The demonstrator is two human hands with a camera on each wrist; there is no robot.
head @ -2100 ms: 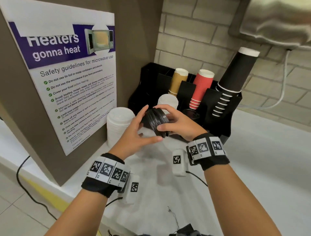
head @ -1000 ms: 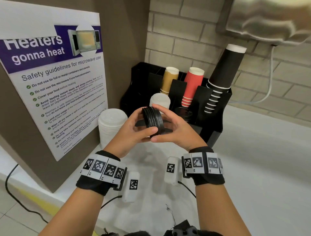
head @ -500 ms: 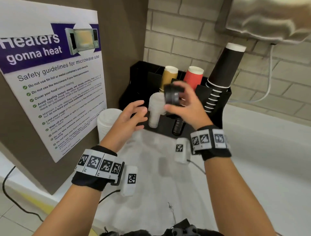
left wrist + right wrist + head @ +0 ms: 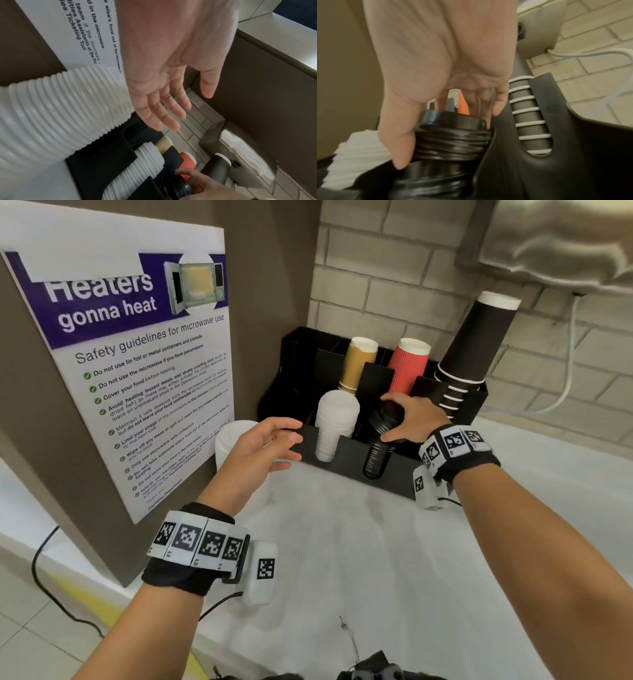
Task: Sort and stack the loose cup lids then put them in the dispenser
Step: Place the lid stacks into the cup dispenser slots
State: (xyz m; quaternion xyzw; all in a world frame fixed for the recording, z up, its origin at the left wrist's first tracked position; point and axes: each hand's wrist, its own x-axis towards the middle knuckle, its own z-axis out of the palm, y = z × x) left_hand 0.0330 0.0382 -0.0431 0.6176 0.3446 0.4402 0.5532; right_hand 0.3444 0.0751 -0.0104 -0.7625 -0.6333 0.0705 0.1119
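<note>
My right hand [image 4: 394, 419] [image 4: 447, 136] grips a small stack of black lids [image 4: 385, 421] [image 4: 452, 136] by its sides and holds it on top of the black lid column [image 4: 375, 457] in a front slot of the black dispenser [image 4: 346, 451]. Beside that column stands a white lid stack [image 4: 334, 422] in the neighbouring slot. My left hand [image 4: 274, 443] [image 4: 168, 108] hovers with straight fingers and nothing in it, just left of the dispenser. A larger white lid stack [image 4: 227, 441] [image 4: 56, 111] stands on the counter under that hand, partly hidden.
Tan cups [image 4: 358, 361], red cups [image 4: 409, 364] and a tall black cup stack [image 4: 469, 350] fill the dispenser's rear slots. A brown panel with a microwave safety poster [image 4: 137, 371] walls the left side. Brick wall behind; a metal appliance [image 4: 555, 244] hangs top right. White counter [image 4: 359, 559] lies in front.
Both hands held the black lid stack a second ago. The left hand let go, and the right hand carried the stack forward and down onto the black lid column in the dispenser.
</note>
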